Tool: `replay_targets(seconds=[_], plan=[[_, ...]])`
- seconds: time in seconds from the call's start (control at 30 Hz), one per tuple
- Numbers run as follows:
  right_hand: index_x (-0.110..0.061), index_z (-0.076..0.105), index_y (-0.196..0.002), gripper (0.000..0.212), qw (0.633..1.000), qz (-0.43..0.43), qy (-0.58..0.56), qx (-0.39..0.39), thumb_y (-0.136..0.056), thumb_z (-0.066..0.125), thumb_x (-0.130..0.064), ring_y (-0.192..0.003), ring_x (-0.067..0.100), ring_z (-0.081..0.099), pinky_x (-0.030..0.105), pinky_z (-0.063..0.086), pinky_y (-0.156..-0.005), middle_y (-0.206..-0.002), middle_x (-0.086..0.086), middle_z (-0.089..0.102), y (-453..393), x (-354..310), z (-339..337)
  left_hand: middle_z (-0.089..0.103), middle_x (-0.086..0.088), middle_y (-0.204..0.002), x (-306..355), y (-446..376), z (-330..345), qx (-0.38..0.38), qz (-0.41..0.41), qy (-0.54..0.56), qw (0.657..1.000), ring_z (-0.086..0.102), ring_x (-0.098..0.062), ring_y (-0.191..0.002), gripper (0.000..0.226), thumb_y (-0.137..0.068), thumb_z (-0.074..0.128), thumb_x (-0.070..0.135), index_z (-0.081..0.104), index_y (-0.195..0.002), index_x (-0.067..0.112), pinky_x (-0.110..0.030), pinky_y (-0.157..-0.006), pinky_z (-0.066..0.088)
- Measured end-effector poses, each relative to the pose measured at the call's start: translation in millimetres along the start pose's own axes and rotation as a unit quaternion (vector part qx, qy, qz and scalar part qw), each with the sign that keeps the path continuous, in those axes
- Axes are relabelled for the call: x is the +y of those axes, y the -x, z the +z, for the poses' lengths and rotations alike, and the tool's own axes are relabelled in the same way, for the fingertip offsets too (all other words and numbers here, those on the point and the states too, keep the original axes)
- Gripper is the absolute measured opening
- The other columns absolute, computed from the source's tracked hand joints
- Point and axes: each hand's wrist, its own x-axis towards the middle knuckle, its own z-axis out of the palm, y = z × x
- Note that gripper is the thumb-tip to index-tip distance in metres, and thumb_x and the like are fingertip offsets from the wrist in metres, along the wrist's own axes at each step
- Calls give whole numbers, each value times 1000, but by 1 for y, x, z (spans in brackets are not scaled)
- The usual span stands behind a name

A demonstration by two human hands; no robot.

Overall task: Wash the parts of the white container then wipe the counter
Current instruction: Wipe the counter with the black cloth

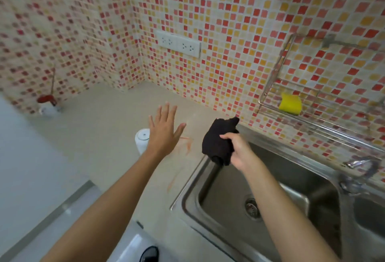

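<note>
Left hand (164, 128) is spread flat with straight fingers above the beige desk (100, 128), partly covering a white container (142, 140) that stands just to its left. Right hand (237, 149) grips a bunched black cloth (220, 138) over the near-left rim of the steel sink (229, 195). Orange smears (186, 143) mark the desk between the two hands. A yellow sponge (290, 103) sits in the wall rack (270, 93) at far right.

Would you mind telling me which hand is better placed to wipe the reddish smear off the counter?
Right. The right hand already grips the black cloth just beside the reddish smear; the left hand is open and holds nothing.
</note>
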Motion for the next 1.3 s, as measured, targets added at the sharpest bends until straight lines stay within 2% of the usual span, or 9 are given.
replay_targets(seconds=[0.17, 0.3, 0.4, 0.47, 0.5, 0.7, 0.9, 1.03, 1.3], plan=[[-8, 50, -127, 36, 959, -62, 264, 86, -92, 55, -14, -107, 32, 59, 39, 48, -89, -118, 15, 60, -48, 67, 32, 3, -11, -162, -83, 3, 22, -36, -71, 19, 997, 5, -30, -149, 98, -84, 52, 65, 6, -154, 13, -58, -116, 8], [0, 54, -121, 29, 824, -197, 525, 78, -95, 50, -11, -105, 38, 58, 35, 41, -77, -117, 21, 59, -65, 118, 46, 12, -11, -160, -126, 11, 46, -58, -103, 88, 989, 13, -28, -147, 116, -70, 72, 60, 9, -153, 9, -57, -116, 12], [-6, 42, -138, 47, 710, -149, 688, -29, -96, 49, -27, -129, 37, 43, 40, 37, -101, -146, 19, 37, -73, 164, 48, 27, -8, -155, -151, 13, 62, -49, -111, 129, 984, 26, -26, -142, 114, -66, 80, 53, 19, -150, 8, -55, -116, 17], [-20, 35, -146, 60, 605, -135, 784, -30, -95, 42, -50, -142, 32, 22, 46, 24, -111, -157, 14, 20, -76, 188, 47, 38, -7, -148, -166, 13, 72, -58, -101, 171, 978, 37, -27, -135, 110, -63, 83, 53, 27, -147, 10, -54, -111, 28], [-26, 33, -147, 62, 588, -136, 798, -6, -93, 39, -57, -142, 31, 20, 47, 22, -111, -158, 11, 19, -76, 193, 48, 43, -5, -143, -172, 12, 76, -61, -92, 204, 973, 42, -26, -130, 105, -62, 83, 52, 31, -144, 13, -52, -108, 35], [-28, 63, -124, 61, 667, -198, 713, 93, -94, 19, -58, -121, 29, 47, 44, 35, -102, -134, 3, 57, -93, 183, 66, 44, 15, -128, -187, 2, 88, -82, -84, 348, 930, 48, -4, -116, 94, -60, 89, 42, 30, -133, 32, -21, -95, 45], [-20, 33, -148, 54, 569, -221, 783, 118, -102, 15, -41, -144, 24, 25, 49, 9, -117, -154, 5, 33, -95, 228, 57, 47, 10, -136, -192, -5, 102, -92, -86, 362, 924, 47, 4, -114, 95, -62, 90, 34, 27, -133, 39, 1, -87, 37], [-14, 18, -152, 57, 580, -179, 772, 189, -102, 16, -41, -147, 27, 12, 55, 4, -117, -160, 6, 15, -81, 260, 84, 49, 15, -130, -194, -11, 103, -100, -82, 360, 924, 49, 6, -111, 95, -64, 89, 35, 28, -137, 34, 2, -84, 37], [-32, 15, -152, 51, 564, -217, 791, 100, -102, 18, -41, -147, 25, 12, 55, 9, -116, -160, 0, 16, -122, 238, 102, 51, 17, -125, -198, -30, 103, -86, -119, 373, 916, 50, 5, -104, 95, -66, 87, 35, 25, -138, 34, 1, -79, 37]])
